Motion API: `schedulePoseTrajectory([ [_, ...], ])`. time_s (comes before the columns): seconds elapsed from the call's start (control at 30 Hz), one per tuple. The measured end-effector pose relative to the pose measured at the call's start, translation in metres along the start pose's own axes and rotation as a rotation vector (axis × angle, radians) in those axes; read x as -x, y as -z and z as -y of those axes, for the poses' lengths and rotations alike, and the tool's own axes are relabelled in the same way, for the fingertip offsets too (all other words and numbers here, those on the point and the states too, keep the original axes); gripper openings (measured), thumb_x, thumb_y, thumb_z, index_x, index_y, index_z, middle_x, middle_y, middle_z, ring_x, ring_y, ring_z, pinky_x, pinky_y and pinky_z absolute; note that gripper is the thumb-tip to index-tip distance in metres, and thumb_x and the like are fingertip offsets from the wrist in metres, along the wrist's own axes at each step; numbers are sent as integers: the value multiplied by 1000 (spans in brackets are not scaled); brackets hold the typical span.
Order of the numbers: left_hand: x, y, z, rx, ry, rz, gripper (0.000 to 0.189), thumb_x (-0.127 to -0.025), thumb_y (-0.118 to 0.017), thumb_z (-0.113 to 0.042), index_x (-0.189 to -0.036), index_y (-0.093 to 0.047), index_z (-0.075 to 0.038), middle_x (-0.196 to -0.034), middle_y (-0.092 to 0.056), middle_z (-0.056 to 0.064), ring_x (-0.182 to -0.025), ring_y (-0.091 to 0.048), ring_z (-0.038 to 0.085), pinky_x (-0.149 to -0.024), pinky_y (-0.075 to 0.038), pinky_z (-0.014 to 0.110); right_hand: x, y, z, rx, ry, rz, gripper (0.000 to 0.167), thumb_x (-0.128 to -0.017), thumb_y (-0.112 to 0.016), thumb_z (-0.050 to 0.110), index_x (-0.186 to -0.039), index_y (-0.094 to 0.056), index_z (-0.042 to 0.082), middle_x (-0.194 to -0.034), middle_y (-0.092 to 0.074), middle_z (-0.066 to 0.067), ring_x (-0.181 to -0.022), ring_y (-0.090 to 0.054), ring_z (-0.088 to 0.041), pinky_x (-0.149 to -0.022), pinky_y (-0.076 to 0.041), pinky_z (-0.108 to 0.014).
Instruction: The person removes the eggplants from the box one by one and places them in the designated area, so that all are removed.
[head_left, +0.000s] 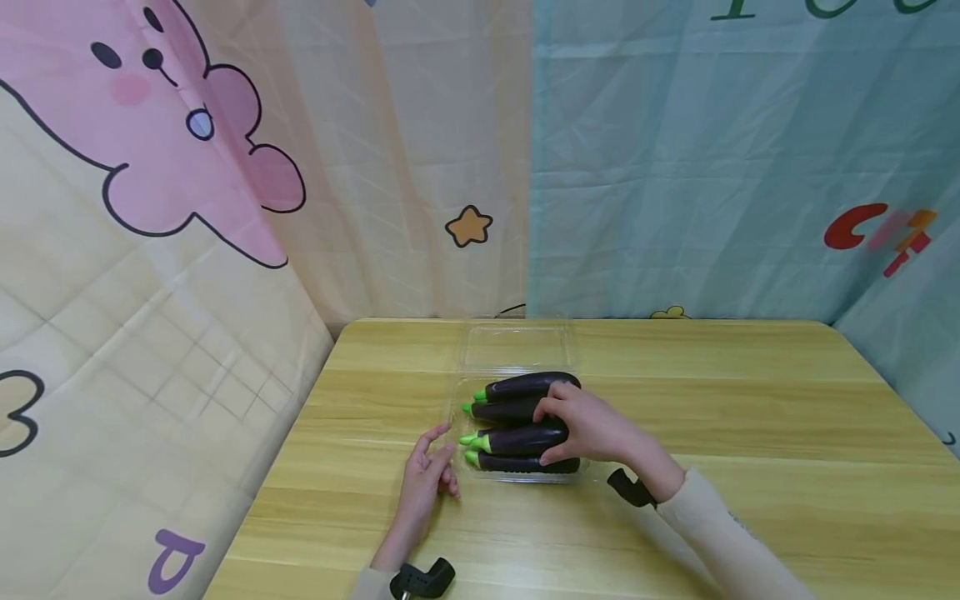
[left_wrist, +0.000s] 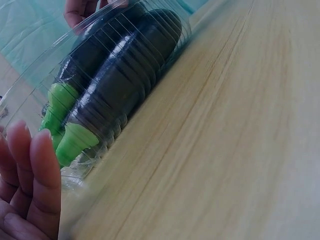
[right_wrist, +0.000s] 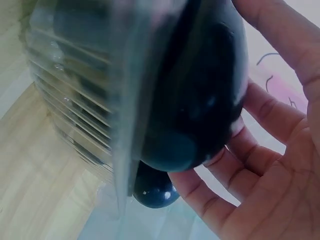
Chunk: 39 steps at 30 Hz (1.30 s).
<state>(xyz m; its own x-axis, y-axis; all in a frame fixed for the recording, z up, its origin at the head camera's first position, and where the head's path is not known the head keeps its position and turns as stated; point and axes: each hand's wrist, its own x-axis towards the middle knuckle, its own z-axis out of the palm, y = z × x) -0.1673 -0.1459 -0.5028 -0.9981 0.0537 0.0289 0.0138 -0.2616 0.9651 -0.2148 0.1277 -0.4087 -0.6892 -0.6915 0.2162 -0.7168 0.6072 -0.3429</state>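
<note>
Several dark purple eggplants with bright green stems lie side by side in an open clear plastic clamshell box (head_left: 517, 478), stems toward the left. My right hand (head_left: 592, 425) holds the thick right end of one eggplant (head_left: 517, 439), the second from the front, with the thumb on the near side and fingers over the far side. The right wrist view shows this eggplant (right_wrist: 205, 100) against the fingers, beside the box wall (right_wrist: 70, 95). At the box's left edge is my left hand (head_left: 429, 475), fingers loosely bent with nothing in them. The front eggplant (left_wrist: 125, 75) shows through the ribbed wall.
The box's transparent lid (head_left: 516, 346) lies folded back toward the far table edge. A light wood-grain table (head_left: 712, 400) spreads around the box. Printed curtains (head_left: 420, 150) hang behind it and at the sides. Black camera mounts (head_left: 422, 578) sit on both wrists.
</note>
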Motion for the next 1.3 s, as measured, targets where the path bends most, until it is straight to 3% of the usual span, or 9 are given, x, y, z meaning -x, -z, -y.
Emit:
schedulePoseTrajectory([
  [0.47, 1, -2, -1, 12, 11, -6, 50, -97, -56, -15, -138, -34, 4, -53, -48, -3, -43, -49, 9, -43, -48, 23, -1, -13, -1, 89, 14, -77, 48, -64, -87, 40, -95, -61, 14, -83, -34, 6, -69, -37, -11, -59, -36, -25],
  [0.83, 2, -2, -1, -6, -1, -4, 48, -98, -54, -16, -137, -35, 4, -55, -47, -3, -44, -48, 8, -44, -48, 22, 3, -15, 1, 93, 11, -113, 47, -66, -86, 39, -97, -61, 14, -84, -34, 7, -69, -37, -10, -59, -35, -25],
  [1.3, 0, -1, 0, -13, -24, -19, 48, -98, -55, -16, -136, -37, 6, -55, -47, -4, -44, -48, 8, -43, -47, 22, 7, -17, 0, 46, -29, -125, 45, -70, -84, 38, -99, -61, 13, -91, -44, 1, -74, -45, -12, -65, -43, -28],
])
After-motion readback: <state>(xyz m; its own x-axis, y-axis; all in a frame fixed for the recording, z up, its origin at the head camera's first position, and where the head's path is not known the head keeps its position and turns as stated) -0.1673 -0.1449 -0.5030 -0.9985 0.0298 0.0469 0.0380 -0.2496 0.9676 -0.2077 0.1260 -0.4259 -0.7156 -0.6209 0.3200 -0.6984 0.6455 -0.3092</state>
